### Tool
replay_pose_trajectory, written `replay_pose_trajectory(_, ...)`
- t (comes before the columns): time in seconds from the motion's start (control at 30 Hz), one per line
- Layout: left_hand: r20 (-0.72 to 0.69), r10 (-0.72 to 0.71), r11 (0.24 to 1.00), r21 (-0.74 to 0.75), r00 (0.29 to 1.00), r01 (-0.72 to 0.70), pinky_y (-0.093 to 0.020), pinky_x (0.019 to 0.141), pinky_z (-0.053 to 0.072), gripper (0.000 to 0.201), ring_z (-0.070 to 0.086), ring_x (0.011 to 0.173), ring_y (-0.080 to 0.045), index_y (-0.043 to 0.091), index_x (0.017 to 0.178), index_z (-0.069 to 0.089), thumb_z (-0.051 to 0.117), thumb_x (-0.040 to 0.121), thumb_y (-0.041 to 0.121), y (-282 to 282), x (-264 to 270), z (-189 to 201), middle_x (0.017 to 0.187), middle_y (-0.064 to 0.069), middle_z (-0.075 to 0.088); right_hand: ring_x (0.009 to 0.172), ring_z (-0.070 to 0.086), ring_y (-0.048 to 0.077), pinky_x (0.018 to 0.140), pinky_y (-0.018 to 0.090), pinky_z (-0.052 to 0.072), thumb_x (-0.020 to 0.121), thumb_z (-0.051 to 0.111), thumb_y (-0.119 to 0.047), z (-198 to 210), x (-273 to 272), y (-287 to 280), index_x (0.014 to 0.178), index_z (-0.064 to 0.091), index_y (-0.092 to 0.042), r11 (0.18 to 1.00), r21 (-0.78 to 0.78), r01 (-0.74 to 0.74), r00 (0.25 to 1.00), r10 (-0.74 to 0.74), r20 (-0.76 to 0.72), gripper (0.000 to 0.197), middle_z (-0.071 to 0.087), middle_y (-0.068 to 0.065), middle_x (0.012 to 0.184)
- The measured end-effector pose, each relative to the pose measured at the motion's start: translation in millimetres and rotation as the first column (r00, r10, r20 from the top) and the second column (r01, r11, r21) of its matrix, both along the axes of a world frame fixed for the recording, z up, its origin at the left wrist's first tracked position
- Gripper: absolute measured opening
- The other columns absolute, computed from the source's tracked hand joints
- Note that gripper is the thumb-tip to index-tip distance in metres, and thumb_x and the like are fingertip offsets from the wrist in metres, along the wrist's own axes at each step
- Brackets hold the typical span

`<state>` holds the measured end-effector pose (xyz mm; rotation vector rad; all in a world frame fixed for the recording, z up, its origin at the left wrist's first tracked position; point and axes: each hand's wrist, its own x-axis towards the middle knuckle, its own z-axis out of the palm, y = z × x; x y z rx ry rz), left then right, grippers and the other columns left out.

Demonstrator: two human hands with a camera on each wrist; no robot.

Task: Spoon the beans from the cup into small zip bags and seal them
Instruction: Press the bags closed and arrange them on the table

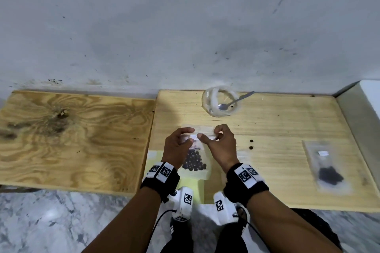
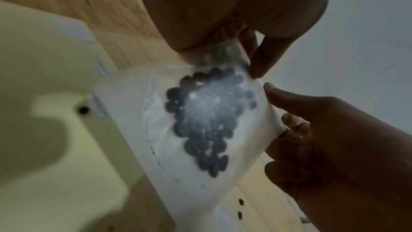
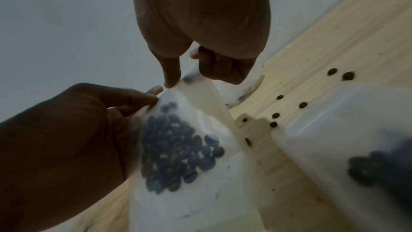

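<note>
Your left hand (image 1: 177, 146) and right hand (image 1: 221, 145) meet at centre frame in the head view, each pinching the top edge of a small clear plastic zip bag (image 1: 195, 167) between thumb and curled fingers, your two thumbs nearly touching over the bag's white strip. The bag hangs from that pinch with a cluster of dark brown beans (image 1: 194, 162) gathered in its lower half; whether its lower edge rests on the board I cannot tell. In the left wrist view the same bag (image 2: 200, 174) runs through mid-frame, beans (image 2: 205, 121) bunched inside. Above your hands, near the wall, stands a clear plastic cup (image 1: 221, 100) with a metal spoon (image 1: 235, 101) leaning in it, handle pointing up and right. A second clear zip bag holding dark beans (image 1: 327, 167) lies flat at the right of the frame on the pale wooden board (image 1: 277, 125). Two loose beans (image 1: 251, 144) sit just right of your right hand.
</note>
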<state>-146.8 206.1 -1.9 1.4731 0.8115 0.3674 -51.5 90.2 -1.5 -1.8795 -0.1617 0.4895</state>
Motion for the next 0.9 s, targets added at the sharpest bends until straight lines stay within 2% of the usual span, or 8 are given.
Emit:
replay_pose_trajectory(0.1,-0.024,0.072,0.997,-0.03,0.997,-0.072,-0.027,0.058,0.044,0.015,0.051,0.054,-0.013,0.02,0.087,0.074,0.068,0.084,0.006,-29,30,4,0.058,0.004,0.06,0.065,0.046,0.011,0.063,0.027,0.039,0.066,0.089,-0.031,4,22,-23,0.078,0.047,-0.022,0.998,0.013,0.062,0.998,-0.062,0.023,0.045,0.051,-0.01,0.073)
replay_pose_trajectory(0.27,-0.03,0.07,0.998,0.006,0.997,-0.07,-0.026,0.054,0.044,0.013,0.055,0.049,-0.013,0.021,0.088,0.073,0.068,0.086,0.01,-73,77,10,0.055,0.001,0.064,0.067,0.046,0.008,0.064,0.029,0.039,0.066,0.089,-0.031,8,61,-71,0.079,0.046,-0.025,0.999,0.034,-0.001,0.996,-0.002,0.086,0.045,0.05,-0.012,0.075)
replay_pose_trajectory(0.43,-0.018,-0.074,0.996,0.053,0.997,0.074,-0.039,0.066,0.055,0.021,0.064,0.068,-0.022,0.026,0.096,0.073,0.07,0.082,0.011,-110,115,15,0.08,-0.019,0.072,0.068,0.048,0.005,0.063,0.029,0.04,0.066,0.09,-0.029,9,106,-121,0.082,0.048,-0.025,0.999,0.045,-0.023,0.99,0.016,0.139,0.045,0.051,-0.013,0.076)
replay_pose_trajectory(0.53,-0.049,-0.087,0.994,0.069,0.995,0.09,-0.038,0.068,0.056,0.025,0.065,0.069,-0.023,0.029,0.096,0.072,0.071,0.082,0.008,-135,138,14,0.08,-0.011,0.073,0.074,0.052,0.01,0.065,0.033,0.043,0.069,0.087,-0.036,8,125,-151,0.082,0.05,-0.025,0.999,0.023,-0.027,0.989,0.024,0.145,0.041,0.055,-0.01,0.08)
replay_pose_trajectory(0.6,-0.059,-0.049,0.999,0.018,0.997,0.05,-0.036,0.067,0.055,0.026,0.066,0.072,-0.021,0.032,0.094,0.072,0.072,0.081,0.01,-154,156,11,0.083,-0.008,0.074,0.081,0.055,0.009,0.068,0.028,0.043,0.074,0.084,-0.037,6,134,-177,0.082,0.054,-0.023,1.0,-0.001,-0.027,0.994,0.027,0.106,0.034,0.058,-0.009,0.083)
replay_pose_trajectory(0.73,-0.066,-0.044,0.984,-0.177,0.997,0.032,-0.04,0.069,0.055,0.03,0.07,0.084,-0.033,0.031,0.096,0.072,0.078,0.068,0.022,-188,188,-1,0.093,-0.012,0.074,0.082,0.055,0.014,0.069,0.021,0.043,0.078,0.082,-0.018,-6,150,-240,0.088,0.068,-0.021,0.993,-0.041,-0.108,0.98,0.1,-0.17,0.018,0.057,-0.003,0.086)
replay_pose_trajectory(0.83,-0.086,-0.172,0.969,-0.195,0.981,0.153,-0.034,0.076,0.053,0.036,0.066,0.095,-0.029,0.016,0.103,0.07,0.078,0.071,0.002,-222,208,-9,0.102,-0.01,0.071,0.075,0.052,0.017,0.064,0.024,0.045,0.076,0.08,-0.003,-17,163,-286,0.089,0.071,-0.021,0.998,-0.068,0.009,0.975,-0.024,-0.22,0.024,0.052,-0.001,0.081)
replay_pose_trajectory(0.9,-0.163,-0.24,0.958,-0.2,0.957,0.206,-0.036,0.081,0.054,0.032,0.063,0.1,-0.026,0.013,0.099,0.07,0.078,0.071,0.0,-246,217,-16,0.103,-0.004,0.067,0.071,0.054,0.017,0.06,0.024,0.046,0.076,0.078,-0.001,-21,173,-310,0.089,0.072,-0.021,0.987,-0.122,0.108,0.972,-0.131,-0.193,0.024,0.057,0.001,0.082)
